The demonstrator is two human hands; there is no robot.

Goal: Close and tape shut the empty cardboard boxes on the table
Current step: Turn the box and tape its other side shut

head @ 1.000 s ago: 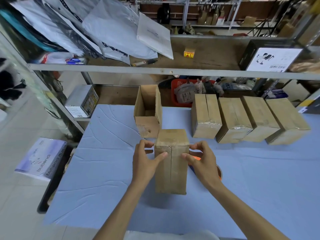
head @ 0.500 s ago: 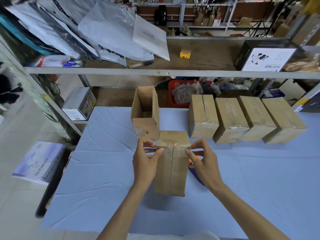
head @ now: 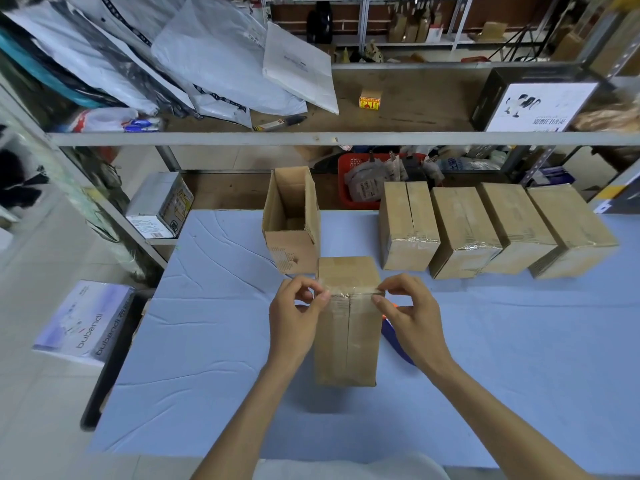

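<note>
Both hands have slid up to the box's far edge! The left hand [head: 298, 315] pinches the left end of the clear tape strip [head: 349, 291], fingers curled; the right hand [head: 414, 313] pinches the right end the same way. Beneath them the closed brown cardboard box [head: 346, 344] lies centred on the blue table cover [head: 214, 341]. An open brown cardboard box [head: 294, 251] stands at eleven o'clock, and a row of four taped cardboard boxes [head: 460, 233] at one to two.

The white box [head: 83, 322] on the floor reads "bubendi" twice.
</note>
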